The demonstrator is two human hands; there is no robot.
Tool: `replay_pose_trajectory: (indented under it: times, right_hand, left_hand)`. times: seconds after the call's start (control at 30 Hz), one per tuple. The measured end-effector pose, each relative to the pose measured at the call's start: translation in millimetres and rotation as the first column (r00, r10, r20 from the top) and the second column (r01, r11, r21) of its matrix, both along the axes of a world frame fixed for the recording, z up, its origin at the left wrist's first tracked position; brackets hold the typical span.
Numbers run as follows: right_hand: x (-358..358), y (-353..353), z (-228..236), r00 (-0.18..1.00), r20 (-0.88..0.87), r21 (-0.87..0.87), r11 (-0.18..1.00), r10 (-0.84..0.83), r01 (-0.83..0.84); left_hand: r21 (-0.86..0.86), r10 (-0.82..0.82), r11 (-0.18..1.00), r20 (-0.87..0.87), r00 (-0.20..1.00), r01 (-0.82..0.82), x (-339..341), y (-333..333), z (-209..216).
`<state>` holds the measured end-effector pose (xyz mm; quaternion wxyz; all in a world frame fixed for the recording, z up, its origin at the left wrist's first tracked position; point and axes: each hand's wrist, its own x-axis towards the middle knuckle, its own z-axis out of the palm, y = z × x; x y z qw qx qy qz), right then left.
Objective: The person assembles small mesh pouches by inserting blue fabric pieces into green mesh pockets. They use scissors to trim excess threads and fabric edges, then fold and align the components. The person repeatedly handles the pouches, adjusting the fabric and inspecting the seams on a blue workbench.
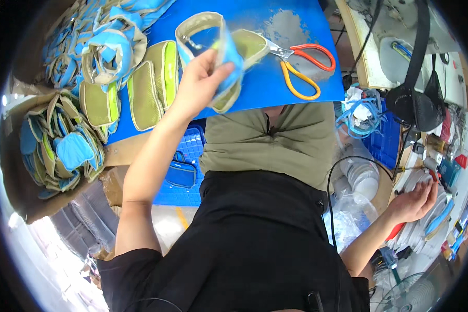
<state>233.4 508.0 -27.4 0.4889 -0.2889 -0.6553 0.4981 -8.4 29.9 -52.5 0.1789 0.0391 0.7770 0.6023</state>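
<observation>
My left hand (202,82) pinches a sewn fabric piece (229,58) in light blue and khaki, slightly blurred, with a curved band standing up above the blue table (255,96). Beside it lies a khaki mesh panel (247,44), over the blades of scissors (300,78) with one red and one yellow handle. Far off to the right, my right hand (413,203) is held over a stack of pale flat pieces (418,229). Its fingers are curled by a small red part and a thin rod; what they hold is too small to make out.
Khaki and lime pouches (150,93) lie at the table's left, near a heap of blue-khaki pieces (112,52). A cardboard box (15,177) holds several more. A blue basket (179,190) is below the table. A black cable (330,192) hangs near my right arm.
</observation>
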Motion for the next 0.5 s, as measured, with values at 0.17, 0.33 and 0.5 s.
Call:
replay_pose_trajectory:
  times: [0.17, 0.33, 0.5]
  right_hand:
    - [-93.1, -150.3, 49.2, 0.548, 0.585, 0.144, 0.589, 0.597, -0.795]
    - [-172.8, -222.8, 17.4, 0.32, 0.539, 0.004, 0.378, 0.779, -0.926]
    - [-178.0, -284.9, 14.6, 0.219, 0.396, -0.252, 0.335, 0.892, -0.908]
  left_hand:
    - [0.284, -0.012, 0.959, 0.099, 0.995, -0.016, 2.0, 15.8, 20.0]
    - [0.448, 0.138, 0.88, 0.085, 0.987, -0.161, 13.3, 21.6, 30.8]
    - [0.298, 0.166, 0.944, -0.07, 0.984, -0.138, 35.5, 22.7, 48.8]
